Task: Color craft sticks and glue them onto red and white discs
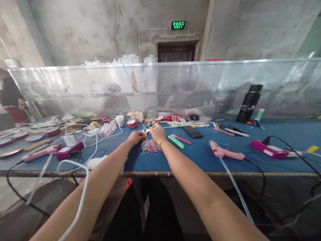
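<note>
My left hand (137, 137) is closed, its fingertips pinching a thin, pale stick with red and green marks (144, 128). Beside it, my right hand (157, 134) is closed around a slim marker with a green end (155, 127), pointing toward the stick; the fingers hide most of it. Just below both hands lies a loose pile of colourful rubber bands (150, 147). To the right of my right wrist rest several green and red markers (177, 142). A black phone (192, 132) lies behind them.
Pink glue guns (227, 152) (41, 152) lie at both sides with cords trailing over the edge. A magenta power box (269, 149) and black bottle (249, 103) stand right. A white cup (119, 120) is behind. A perforated metal screen (145, 78) closes the table's back.
</note>
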`<state>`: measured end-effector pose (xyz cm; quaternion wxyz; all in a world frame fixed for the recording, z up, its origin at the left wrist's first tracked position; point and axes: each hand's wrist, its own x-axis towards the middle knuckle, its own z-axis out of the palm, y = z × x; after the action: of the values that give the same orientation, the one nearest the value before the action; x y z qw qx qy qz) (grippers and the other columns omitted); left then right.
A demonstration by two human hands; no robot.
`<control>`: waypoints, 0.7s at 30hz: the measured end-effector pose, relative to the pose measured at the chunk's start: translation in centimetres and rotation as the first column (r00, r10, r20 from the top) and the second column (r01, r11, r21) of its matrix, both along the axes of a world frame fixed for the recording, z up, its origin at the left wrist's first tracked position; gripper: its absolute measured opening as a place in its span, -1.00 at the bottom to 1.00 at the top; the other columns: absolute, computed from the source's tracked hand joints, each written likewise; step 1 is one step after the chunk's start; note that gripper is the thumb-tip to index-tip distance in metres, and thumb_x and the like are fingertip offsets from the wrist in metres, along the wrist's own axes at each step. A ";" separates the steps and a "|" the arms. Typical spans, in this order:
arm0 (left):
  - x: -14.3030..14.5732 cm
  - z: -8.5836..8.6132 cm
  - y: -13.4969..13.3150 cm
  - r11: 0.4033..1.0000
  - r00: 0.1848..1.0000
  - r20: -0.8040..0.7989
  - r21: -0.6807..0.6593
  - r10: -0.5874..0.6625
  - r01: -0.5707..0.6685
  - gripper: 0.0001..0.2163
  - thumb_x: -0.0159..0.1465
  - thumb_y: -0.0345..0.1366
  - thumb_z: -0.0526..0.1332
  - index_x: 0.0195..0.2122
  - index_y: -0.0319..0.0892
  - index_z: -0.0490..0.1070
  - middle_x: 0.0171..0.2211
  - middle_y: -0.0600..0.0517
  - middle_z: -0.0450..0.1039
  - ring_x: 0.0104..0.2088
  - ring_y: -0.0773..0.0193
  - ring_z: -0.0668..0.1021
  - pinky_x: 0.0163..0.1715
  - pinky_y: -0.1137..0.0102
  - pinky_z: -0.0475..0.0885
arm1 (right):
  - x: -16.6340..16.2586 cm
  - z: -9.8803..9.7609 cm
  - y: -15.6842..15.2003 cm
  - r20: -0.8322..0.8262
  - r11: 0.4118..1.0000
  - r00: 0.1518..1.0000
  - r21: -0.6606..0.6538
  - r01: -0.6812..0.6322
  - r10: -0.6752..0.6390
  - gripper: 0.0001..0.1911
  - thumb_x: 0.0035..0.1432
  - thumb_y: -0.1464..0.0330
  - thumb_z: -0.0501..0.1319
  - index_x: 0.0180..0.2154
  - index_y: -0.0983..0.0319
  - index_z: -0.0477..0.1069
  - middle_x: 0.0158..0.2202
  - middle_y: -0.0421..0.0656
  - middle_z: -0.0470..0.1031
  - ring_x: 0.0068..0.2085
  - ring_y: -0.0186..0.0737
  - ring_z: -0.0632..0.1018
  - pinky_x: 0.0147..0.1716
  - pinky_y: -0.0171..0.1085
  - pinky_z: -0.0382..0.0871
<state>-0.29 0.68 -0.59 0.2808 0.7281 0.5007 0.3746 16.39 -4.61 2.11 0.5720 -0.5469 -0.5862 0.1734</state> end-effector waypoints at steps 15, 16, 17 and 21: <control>0.1 0.4 -0.4 1.000 1.000 -0.013 0.011 0.023 -0.022 -0.78 -0.08 -0.14 0.40 -0.52 -0.19 0.56 -0.59 0.09 0.48 -0.56 0.38 0.38 -0.51 0.45 0.22 | -0.1 -0.1 0.2 0.005 1.000 1.000 0.014 -0.024 0.024 -0.84 0.01 0.25 0.11 -0.52 0.16 0.34 -0.45 -0.22 0.49 -0.36 -0.22 0.42 -0.35 -0.32 0.23; 0.1 0.4 -0.5 1.000 1.000 -0.012 0.011 0.023 -0.023 -0.78 -0.08 -0.14 0.40 -0.52 -0.19 0.56 -0.59 0.09 0.48 -0.56 0.38 0.38 -0.51 0.45 0.22 | -0.1 -0.1 0.2 0.006 1.000 1.000 0.014 -0.025 0.025 -0.85 0.01 0.26 0.11 -0.52 0.16 0.34 -0.45 -0.22 0.49 -0.36 -0.22 0.42 -0.35 -0.32 0.23; 0.2 0.4 -0.5 1.000 1.000 -0.012 0.011 0.022 -0.022 -0.78 -0.08 -0.13 0.40 -0.53 -0.19 0.56 -0.60 0.09 0.48 -0.56 0.38 0.38 -0.51 0.45 0.22 | -0.1 -0.1 0.2 0.005 1.000 1.000 0.014 -0.022 0.022 -0.84 0.01 0.26 0.11 -0.52 0.16 0.34 -0.45 -0.22 0.49 -0.36 -0.22 0.42 -0.35 -0.32 0.23; 0.2 0.4 -0.5 1.000 1.000 -0.014 0.008 0.021 -0.021 -0.76 -0.07 -0.11 0.39 -0.54 -0.20 0.56 -0.61 0.09 0.48 -0.57 0.39 0.36 -0.52 0.45 0.21 | 0.0 -0.1 0.2 -0.009 1.000 1.000 0.006 0.003 -0.003 -0.82 0.02 0.23 0.10 -0.52 0.16 0.33 -0.47 -0.22 0.48 -0.38 -0.21 0.41 -0.36 -0.31 0.22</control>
<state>-0.09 0.21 -0.23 0.2703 0.7266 0.5087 0.3746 16.41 -4.40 1.96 0.5763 -0.5453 -0.5835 0.1732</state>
